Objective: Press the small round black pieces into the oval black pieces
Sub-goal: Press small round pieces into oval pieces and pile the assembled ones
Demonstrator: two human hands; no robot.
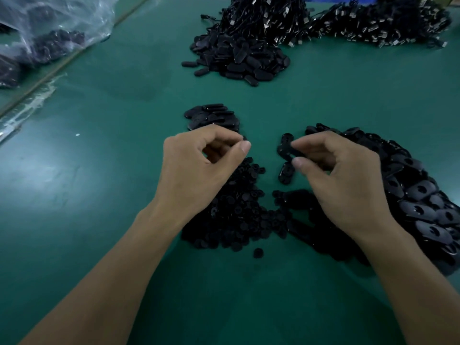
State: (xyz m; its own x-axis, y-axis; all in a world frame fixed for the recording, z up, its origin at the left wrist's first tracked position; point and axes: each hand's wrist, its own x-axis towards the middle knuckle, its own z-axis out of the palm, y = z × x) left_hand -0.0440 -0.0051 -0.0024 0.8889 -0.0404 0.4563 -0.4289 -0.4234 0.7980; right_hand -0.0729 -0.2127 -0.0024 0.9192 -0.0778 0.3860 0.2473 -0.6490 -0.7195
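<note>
Pinching one oval in the right hand, thumb and forefinger clamped on its near end, up off the mat, in the gap between both hands. Left hand curled, thumb tip against forefinger tip. No telling of any round piece inside that pinch: too dark, too small.

One loose oval flat on the mat, just under the right thumb. One stray round alone, just beside the round pile, itself partly hidden under the left hand and wrist. Oval pile at right, cut off by the frame edge, near side covered by the right hand and arm. Small stack of ovals beyond the left knuckles, near edge hidden.

Further back, one bigger heap of ovals and one corded heap, top cropped. Five heaps in all, pieces in each past counting. One clear bag far left, dark contents blurred.
</note>
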